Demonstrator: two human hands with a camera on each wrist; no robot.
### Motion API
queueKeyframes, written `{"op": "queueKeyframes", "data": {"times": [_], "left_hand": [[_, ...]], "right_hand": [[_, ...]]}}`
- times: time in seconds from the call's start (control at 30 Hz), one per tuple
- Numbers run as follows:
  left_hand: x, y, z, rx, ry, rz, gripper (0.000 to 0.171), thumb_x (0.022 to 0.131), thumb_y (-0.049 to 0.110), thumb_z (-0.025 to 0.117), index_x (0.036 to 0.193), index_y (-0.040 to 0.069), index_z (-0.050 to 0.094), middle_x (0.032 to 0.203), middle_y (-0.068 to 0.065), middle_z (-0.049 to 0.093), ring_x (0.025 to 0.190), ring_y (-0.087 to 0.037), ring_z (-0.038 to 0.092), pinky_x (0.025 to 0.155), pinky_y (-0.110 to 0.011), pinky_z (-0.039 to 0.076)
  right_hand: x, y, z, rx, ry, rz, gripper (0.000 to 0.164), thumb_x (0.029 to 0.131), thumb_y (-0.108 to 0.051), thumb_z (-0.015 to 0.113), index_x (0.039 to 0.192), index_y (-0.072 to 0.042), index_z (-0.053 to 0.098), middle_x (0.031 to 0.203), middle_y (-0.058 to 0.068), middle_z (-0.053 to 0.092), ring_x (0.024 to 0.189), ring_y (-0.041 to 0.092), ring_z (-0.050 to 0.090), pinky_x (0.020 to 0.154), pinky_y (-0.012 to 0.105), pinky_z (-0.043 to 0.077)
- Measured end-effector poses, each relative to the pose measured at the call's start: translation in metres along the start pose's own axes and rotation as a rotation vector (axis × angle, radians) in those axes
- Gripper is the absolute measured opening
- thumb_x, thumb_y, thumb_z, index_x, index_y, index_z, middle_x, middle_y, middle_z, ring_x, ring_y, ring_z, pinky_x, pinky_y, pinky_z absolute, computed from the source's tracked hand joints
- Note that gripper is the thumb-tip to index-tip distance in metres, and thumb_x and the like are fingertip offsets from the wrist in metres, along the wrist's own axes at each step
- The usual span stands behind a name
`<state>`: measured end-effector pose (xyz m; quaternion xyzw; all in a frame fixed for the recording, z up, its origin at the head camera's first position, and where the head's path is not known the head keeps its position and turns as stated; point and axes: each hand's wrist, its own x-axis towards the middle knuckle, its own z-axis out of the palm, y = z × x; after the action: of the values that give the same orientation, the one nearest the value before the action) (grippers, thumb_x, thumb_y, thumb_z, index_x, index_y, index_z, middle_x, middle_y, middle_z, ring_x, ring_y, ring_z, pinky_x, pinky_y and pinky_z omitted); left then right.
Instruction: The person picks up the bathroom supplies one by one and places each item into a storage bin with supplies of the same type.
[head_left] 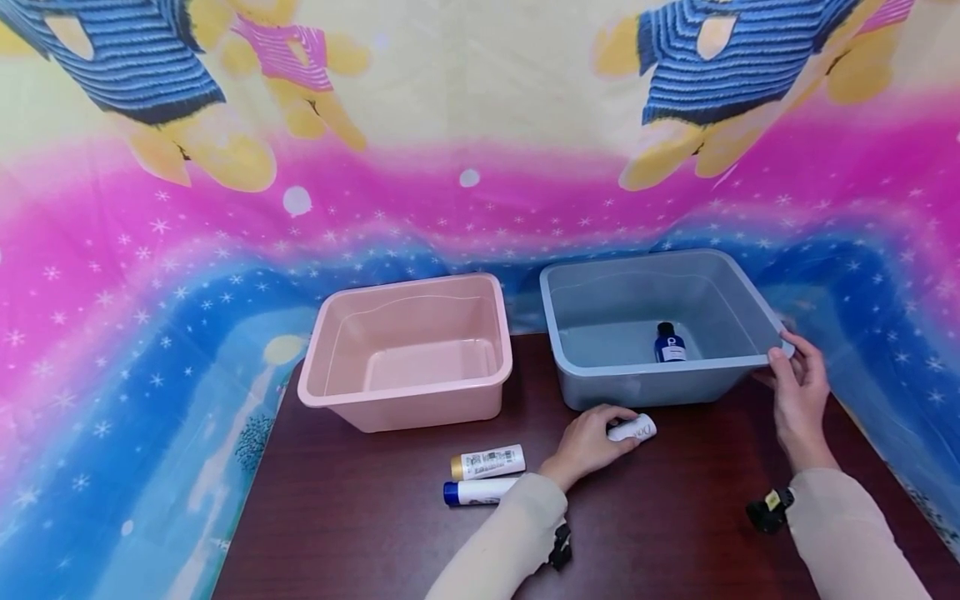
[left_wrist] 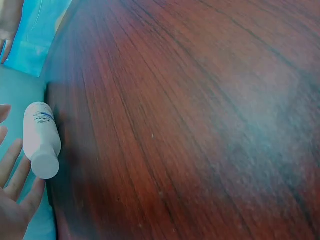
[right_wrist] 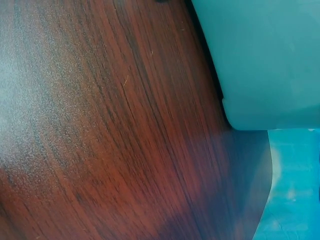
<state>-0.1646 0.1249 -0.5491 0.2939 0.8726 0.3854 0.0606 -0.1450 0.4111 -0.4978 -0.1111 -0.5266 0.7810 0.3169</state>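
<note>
My left hand [head_left: 603, 432] lies over the near end of a white bottle [head_left: 636, 429] on the dark wooden table [head_left: 660, 517], just in front of the grey-blue tub [head_left: 570, 333]. In the left wrist view its fingers [left_wrist: 17, 192] look fairly straight beside the white bottle [left_wrist: 41, 140], touching its cap and not wrapped round it. My right hand [head_left: 789, 360] grips the tub's near right corner rim, thumb on the front. A small dark blue bottle [head_left: 670, 343] stands inside the tub. The right wrist view shows only the tub's corner [right_wrist: 270, 75] and table.
An empty pink tub [head_left: 408, 350] stands left of the grey-blue one. Two more white bottles lie near the front: one with a gold cap [head_left: 487, 462], one with a blue cap [head_left: 478, 492]. A colourful printed cloth [head_left: 150, 292] hangs around the table.
</note>
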Motion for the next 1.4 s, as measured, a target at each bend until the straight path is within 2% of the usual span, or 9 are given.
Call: {"op": "queueKeyframes", "data": {"times": [0.23, 0.5, 0.83, 1.0, 1.4], "left_hand": [[0.004, -0.002, 0.006, -0.008, -0.001, -0.03, 0.035, 0.087, 0.036, 0.076, 0.121, 0.031, 0.07, 0.114, 0.018, 0.065, 0.101, 0.006, 0.056, 0.08, -0.01, 0.041], [0.006, -0.001, 0.006, 0.002, -0.02, -0.05, 0.036, 0.086, 0.035, 0.077, 0.121, 0.03, 0.07, 0.116, 0.017, 0.065, 0.106, 0.004, 0.056, 0.084, -0.012, 0.042], [0.004, -0.003, 0.012, 0.022, -0.033, -0.051, 0.038, 0.085, 0.032, 0.08, 0.121, 0.031, 0.07, 0.114, 0.016, 0.065, 0.1, 0.003, 0.056, 0.081, -0.015, 0.044], [0.002, -0.006, 0.017, 0.009, -0.04, -0.052, 0.039, 0.084, 0.028, 0.081, 0.122, 0.03, 0.07, 0.116, 0.014, 0.064, 0.102, 0.001, 0.056, 0.084, -0.017, 0.045], [0.001, -0.011, 0.025, 0.055, -0.026, -0.021, 0.041, 0.083, 0.023, 0.082, 0.121, 0.03, 0.069, 0.116, 0.013, 0.065, 0.103, 0.001, 0.056, 0.085, -0.014, 0.043]], "right_hand": [[0.001, 0.001, 0.0, -0.018, 0.025, -0.005, 0.036, 0.098, 0.003, 0.056, 0.133, -0.003, 0.057, 0.115, 0.008, 0.062, 0.096, 0.012, 0.062, 0.07, 0.019, 0.055], [0.002, 0.001, 0.0, -0.037, 0.026, -0.018, 0.036, 0.098, 0.003, 0.055, 0.134, -0.003, 0.057, 0.116, 0.009, 0.061, 0.096, 0.013, 0.061, 0.07, 0.018, 0.054], [0.001, 0.0, 0.0, -0.045, 0.03, -0.02, 0.036, 0.098, 0.003, 0.055, 0.133, -0.003, 0.057, 0.117, 0.008, 0.062, 0.098, 0.013, 0.062, 0.071, 0.018, 0.054], [-0.002, -0.001, 0.001, -0.061, 0.028, -0.03, 0.037, 0.098, 0.004, 0.055, 0.134, -0.002, 0.056, 0.119, 0.008, 0.061, 0.099, 0.014, 0.062, 0.07, 0.018, 0.055], [0.0, 0.001, 0.0, -0.034, 0.032, -0.024, 0.036, 0.098, 0.004, 0.055, 0.134, -0.001, 0.056, 0.118, 0.009, 0.061, 0.098, 0.014, 0.062, 0.07, 0.019, 0.055]]}}
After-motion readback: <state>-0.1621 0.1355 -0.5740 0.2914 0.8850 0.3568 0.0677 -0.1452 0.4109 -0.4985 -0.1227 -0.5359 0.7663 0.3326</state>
